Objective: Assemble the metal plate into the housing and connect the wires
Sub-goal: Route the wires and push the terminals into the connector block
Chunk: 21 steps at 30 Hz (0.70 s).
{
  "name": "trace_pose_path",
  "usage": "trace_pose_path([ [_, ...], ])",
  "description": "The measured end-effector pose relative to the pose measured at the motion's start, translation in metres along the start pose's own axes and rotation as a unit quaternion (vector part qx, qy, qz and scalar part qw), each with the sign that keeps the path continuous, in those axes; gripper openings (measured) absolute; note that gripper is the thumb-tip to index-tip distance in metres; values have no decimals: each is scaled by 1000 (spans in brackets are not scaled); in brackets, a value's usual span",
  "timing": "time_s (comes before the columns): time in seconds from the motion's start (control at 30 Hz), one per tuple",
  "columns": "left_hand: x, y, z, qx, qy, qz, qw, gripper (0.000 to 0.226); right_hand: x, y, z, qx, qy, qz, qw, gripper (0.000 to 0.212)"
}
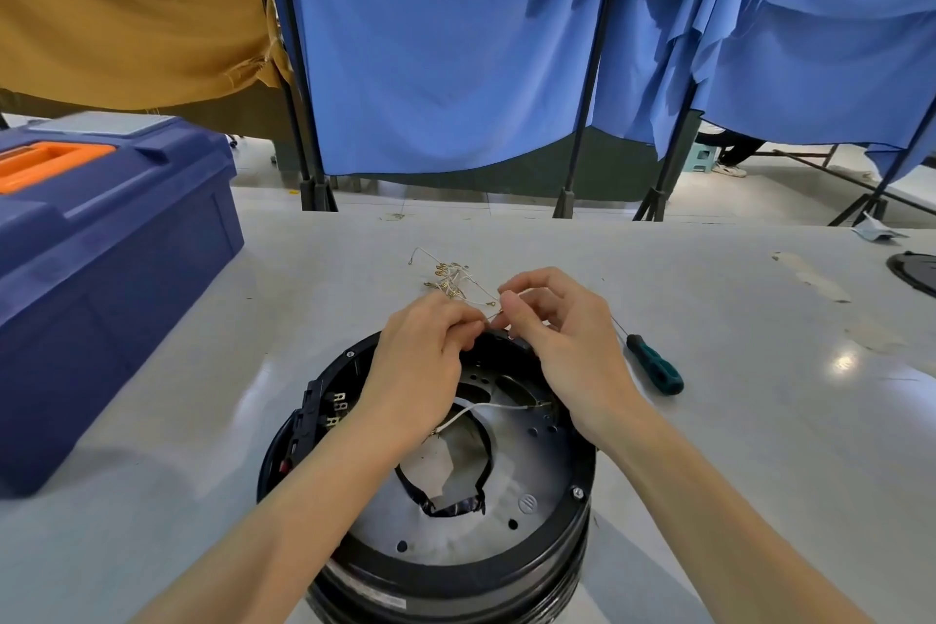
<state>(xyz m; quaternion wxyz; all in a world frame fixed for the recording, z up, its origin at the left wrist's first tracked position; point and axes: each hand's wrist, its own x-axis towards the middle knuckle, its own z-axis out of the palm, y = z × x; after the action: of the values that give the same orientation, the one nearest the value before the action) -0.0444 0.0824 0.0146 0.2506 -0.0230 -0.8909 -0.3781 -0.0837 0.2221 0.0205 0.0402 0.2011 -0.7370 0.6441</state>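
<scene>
A round black housing stands on the table in front of me, and the grey metal plate with holes lies inside it. A white wire with a metal terminal runs across the plate. Above the housing's far rim, my left hand and my right hand meet, fingers curled, and pinch a thin wire between them. A small pile of loose wires with brass terminals lies on the table just behind my hands.
A green-handled screwdriver lies to the right of the housing. A big blue toolbox with an orange handle stands at the left. A black round part sits at the right edge. Blue curtains on stands hang behind the table.
</scene>
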Motion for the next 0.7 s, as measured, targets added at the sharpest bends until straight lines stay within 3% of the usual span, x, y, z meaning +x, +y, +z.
trace_pose_path([
  [0.27, 0, 0, 0, -1, -18, -4, 1000, 20, 1, 4, -4, 53, -10, 33, 998, 13],
  [0.7, -4, 2, 1, -22, -11, 12, 1000, 6, 3, 9, -2, 7, -3, 39, 999, 19],
])
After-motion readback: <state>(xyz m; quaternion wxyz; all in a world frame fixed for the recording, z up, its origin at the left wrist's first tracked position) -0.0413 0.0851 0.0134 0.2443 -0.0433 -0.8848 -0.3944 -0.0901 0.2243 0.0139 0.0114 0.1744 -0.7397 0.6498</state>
